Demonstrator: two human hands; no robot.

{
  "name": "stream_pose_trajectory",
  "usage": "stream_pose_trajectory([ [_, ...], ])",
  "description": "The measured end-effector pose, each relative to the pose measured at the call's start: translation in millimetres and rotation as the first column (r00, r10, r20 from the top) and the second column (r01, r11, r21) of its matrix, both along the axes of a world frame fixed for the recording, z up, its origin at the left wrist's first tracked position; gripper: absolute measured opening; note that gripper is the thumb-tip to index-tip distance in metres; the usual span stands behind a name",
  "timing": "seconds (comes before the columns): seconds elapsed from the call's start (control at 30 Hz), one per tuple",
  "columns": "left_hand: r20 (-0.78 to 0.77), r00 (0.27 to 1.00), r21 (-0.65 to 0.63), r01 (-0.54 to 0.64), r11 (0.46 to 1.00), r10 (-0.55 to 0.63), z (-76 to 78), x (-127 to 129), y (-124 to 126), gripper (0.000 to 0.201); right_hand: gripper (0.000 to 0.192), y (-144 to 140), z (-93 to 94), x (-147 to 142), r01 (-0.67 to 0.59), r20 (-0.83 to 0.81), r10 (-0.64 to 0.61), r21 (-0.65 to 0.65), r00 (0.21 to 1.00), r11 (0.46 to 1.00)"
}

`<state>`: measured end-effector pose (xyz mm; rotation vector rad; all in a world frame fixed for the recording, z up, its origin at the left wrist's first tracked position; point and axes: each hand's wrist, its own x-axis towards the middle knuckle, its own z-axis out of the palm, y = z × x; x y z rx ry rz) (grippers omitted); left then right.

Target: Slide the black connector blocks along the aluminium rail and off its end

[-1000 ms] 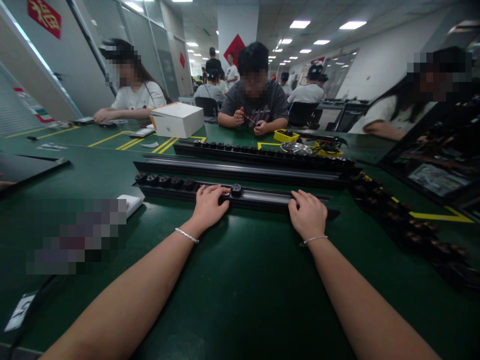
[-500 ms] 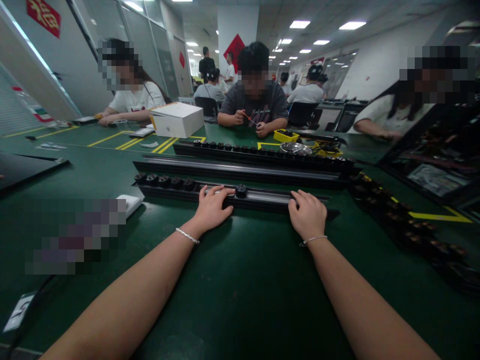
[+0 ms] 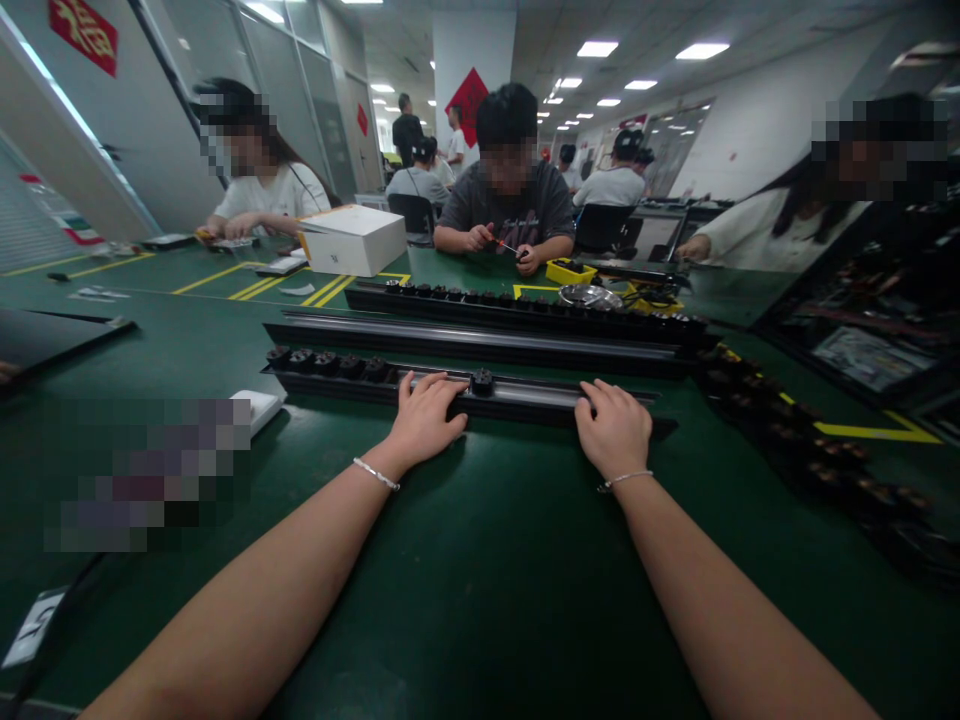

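A long black metal rail (image 3: 525, 393) with a channel along its top lies across the table before me. My left hand (image 3: 426, 420) grips its middle, fingers over the top and thumb along the near side. Nearer the right end, my right hand (image 3: 615, 428) holds the same rail with bent fingers. Between my hands one round black socket-like part (image 3: 482, 381) sits in the channel, close to my left fingertips. Several similar black parts (image 3: 326, 364) stand in a row at the rail's left end. My fingers hide parts of the channel.
Behind lie another black rail (image 3: 480, 335) and a farther one holding several parts (image 3: 450, 294). Dark parts (image 3: 825, 450) spread at the right. A white box (image 3: 356, 240), yellow tray (image 3: 570, 271) and white power strip (image 3: 259, 408) lie around. A co-worker opposite holds a screwdriver (image 3: 504, 244).
My hands and the rail stay in nearly the same place. At the right, a co-worker's arm has reached farther over the table. The left co-worker's hands have moved slightly.
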<state>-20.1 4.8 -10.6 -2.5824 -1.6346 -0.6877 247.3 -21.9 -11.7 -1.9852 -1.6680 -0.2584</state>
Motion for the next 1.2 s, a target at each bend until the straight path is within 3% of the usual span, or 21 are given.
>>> stream_pose_trajectory([
  [0.27, -0.046, 0.999, 0.003, -0.008, 1.000, 0.008, 0.8, 2, 0, 0.043, 0.043, 0, -1.1, -4, -0.024, 0.024, 0.021, 0.099, 0.999, 0.995],
  [0.4, -0.071, 0.997, 0.002, -0.021, 1.000, 0.021, 1.5, 4, -1, 0.045, 0.042, -3, 1.0, -16, -0.209, 0.054, 0.205, 0.109, 0.977, 0.972],
  [0.57, -0.097, 0.994, 0.017, -0.043, 0.999, 0.044, 2.0, 7, -1, 0.045, 0.041, -7, 1.1, -36, -0.400, 0.101, 0.398, 0.008, 0.912, 0.916],
  [0.9, -0.126, 0.991, 0.015, -0.053, 0.998, 0.054, 3.0, 9, -2, 0.045, 0.046, -7, 5.8, -58, -0.404, 0.122, 0.415, -0.104, 0.902, 0.909],
  [1.2, -0.120, 0.992, 0.019, -0.049, 0.999, 0.051, 1.9, 10, -2, 0.047, 0.047, -8, 4.8, -57, -0.402, 0.163, 0.417, -0.119, 0.894, 0.908],
])
